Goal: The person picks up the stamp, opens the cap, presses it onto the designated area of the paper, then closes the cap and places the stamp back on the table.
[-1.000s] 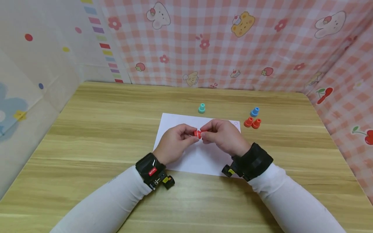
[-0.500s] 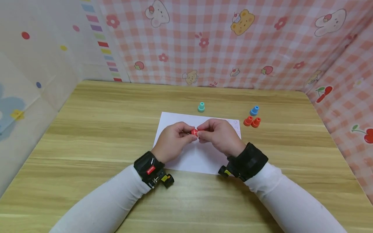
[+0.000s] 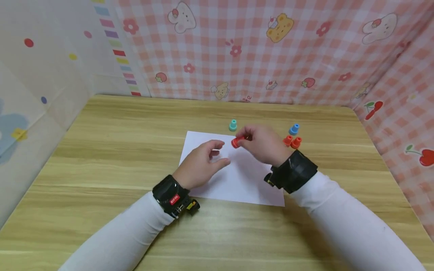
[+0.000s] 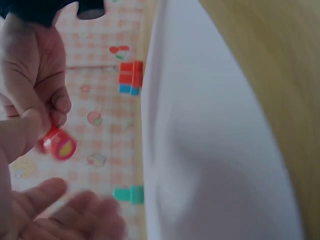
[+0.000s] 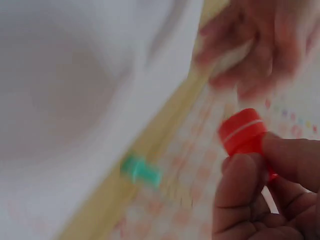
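Observation:
My right hand point(image 3: 266, 145) pinches a small red toy stamp point(image 5: 242, 130) by its narrow end, between thumb and fingers, over the upper part of the white paper point(image 3: 234, 177). Its wide end points toward my left hand and carries a pale line around it. A yellow disc on that end face shows in the left wrist view. My left hand point(image 3: 201, 165) is over the left part of the paper, fingers and thumb apart, holding nothing. Past the paper's far edge a teal stamp point(image 3: 233, 125) stands upright on the table.
To the right, behind my right hand, two red stamps point(image 3: 296, 142) and a blue stamp point(image 3: 294, 129) stand close together on the wooden table point(image 3: 112, 150). A pink checked cloth point(image 3: 210, 49) hangs along the table's back edge.
Both hands were together on the red stamp; my left hand has let go and its fingers have spread. My right hand has moved right and away from me with the stamp.

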A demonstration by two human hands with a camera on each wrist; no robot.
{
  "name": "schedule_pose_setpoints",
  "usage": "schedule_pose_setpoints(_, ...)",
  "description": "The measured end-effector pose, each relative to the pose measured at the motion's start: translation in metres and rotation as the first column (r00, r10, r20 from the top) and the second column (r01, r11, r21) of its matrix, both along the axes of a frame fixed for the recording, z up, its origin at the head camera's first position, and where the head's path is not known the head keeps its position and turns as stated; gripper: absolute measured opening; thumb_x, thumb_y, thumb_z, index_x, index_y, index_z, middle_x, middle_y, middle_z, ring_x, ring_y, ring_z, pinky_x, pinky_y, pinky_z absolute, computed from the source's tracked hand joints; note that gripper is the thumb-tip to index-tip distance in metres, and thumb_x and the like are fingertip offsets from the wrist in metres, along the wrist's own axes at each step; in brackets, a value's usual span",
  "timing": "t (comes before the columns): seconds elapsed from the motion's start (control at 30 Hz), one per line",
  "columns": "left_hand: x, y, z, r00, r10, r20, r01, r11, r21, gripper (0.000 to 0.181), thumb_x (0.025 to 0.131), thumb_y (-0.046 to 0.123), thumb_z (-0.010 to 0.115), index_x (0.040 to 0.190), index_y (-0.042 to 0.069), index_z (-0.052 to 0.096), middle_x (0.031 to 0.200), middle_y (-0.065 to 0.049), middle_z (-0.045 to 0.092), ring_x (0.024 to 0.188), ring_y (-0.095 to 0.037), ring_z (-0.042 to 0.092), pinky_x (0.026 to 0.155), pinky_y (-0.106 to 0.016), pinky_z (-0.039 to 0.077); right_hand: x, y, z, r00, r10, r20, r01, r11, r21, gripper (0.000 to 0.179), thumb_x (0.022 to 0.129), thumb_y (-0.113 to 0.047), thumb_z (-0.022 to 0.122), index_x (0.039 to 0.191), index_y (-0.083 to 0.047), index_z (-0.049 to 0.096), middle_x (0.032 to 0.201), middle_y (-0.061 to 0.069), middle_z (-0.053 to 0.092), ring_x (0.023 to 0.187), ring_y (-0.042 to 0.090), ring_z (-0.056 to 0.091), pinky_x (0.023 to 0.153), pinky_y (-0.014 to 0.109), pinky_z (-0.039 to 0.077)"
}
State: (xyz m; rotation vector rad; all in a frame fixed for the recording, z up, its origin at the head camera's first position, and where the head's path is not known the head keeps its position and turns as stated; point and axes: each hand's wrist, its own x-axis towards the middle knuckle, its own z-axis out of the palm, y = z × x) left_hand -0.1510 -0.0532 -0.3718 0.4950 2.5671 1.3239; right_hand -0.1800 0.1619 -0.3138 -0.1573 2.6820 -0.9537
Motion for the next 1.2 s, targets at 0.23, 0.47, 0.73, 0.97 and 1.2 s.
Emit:
schedule_pose_setpoints(0.23, -0.003, -0.013, 0.007, 0.997, -0.05, -0.06, 0.029, 0.952, -0.306, 0.07, 0.1, 0.048, 0.068, 0.155, 0.008, 0.049, 0.165, -0.014, 0.043, 0.154, -0.03, 0.042, 0.126, -0.05, 0.036, -0.045, 0.037, 0.01, 0.997, -0.015, -0.078, 0.031, 0.979, 0.202, 0.028, 0.106, -0.008, 0.055, 0.13, -0.004, 0.069, 0.119, 0.02, 0.07, 0.097, 0.033, 0.06, 0.079, 0.038, 0.052)
schedule_pose_setpoints(0.47, -0.006, -0.022, 0.01, 0.997, -0.08, -0.017, 0.065, 0.903, -0.425, 0.078, 0.1, 0.051, 0.066, 0.161, 0.008, 0.042, 0.172, -0.02, 0.027, 0.162, -0.041, 0.023, 0.13, -0.057, 0.025, -0.082, 0.065, 0.0, 0.993, 0.04, -0.11, 0.006, 0.919, 0.394, 0.033, 0.098, 0.002, 0.055, 0.128, 0.001, 0.07, 0.121, 0.024, 0.072, 0.105, 0.037, 0.061, 0.1, 0.049, 0.055)
schedule_pose_setpoints(0.73, -0.012, -0.032, 0.008, 0.994, -0.089, -0.06, 0.046, 0.854, -0.518, 0.083, 0.1, 0.055, 0.065, 0.163, 0.009, 0.038, 0.172, -0.027, 0.023, 0.157, -0.056, 0.019, 0.13, -0.061, 0.019, -0.101, 0.076, -0.013, 0.98, 0.143, -0.141, -0.045, 0.841, 0.539, 0.027, 0.094, 0.003, 0.058, 0.116, 0.004, 0.073, 0.115, 0.024, 0.075, 0.104, 0.039, 0.065, 0.103, 0.051, 0.055)
schedule_pose_setpoints(0.97, -0.012, -0.034, 0.009, 0.994, -0.082, -0.079, 0.023, 0.827, -0.561, 0.085, 0.099, 0.057, 0.065, 0.163, 0.008, 0.037, 0.172, -0.027, 0.022, 0.157, -0.057, 0.019, 0.129, -0.064, 0.018, -0.108, 0.083, -0.019, 0.972, 0.205, -0.116, -0.092, 0.785, 0.613, 0.027, 0.093, 0.003, 0.059, 0.115, 0.006, 0.074, 0.117, 0.024, 0.075, 0.108, 0.041, 0.069, 0.107, 0.053, 0.053)
schedule_pose_setpoints(1.2, -0.014, -0.036, 0.009, 0.994, -0.073, -0.075, 0.017, 0.819, -0.574, 0.086, 0.099, 0.058, 0.065, 0.164, 0.009, 0.036, 0.172, -0.027, 0.02, 0.157, -0.056, 0.018, 0.129, -0.066, 0.017, -0.111, 0.086, -0.025, 0.982, 0.163, -0.098, -0.074, 0.805, 0.589, 0.028, 0.093, 0.002, 0.059, 0.117, 0.005, 0.073, 0.118, 0.025, 0.075, 0.106, 0.041, 0.069, 0.107, 0.054, 0.053)
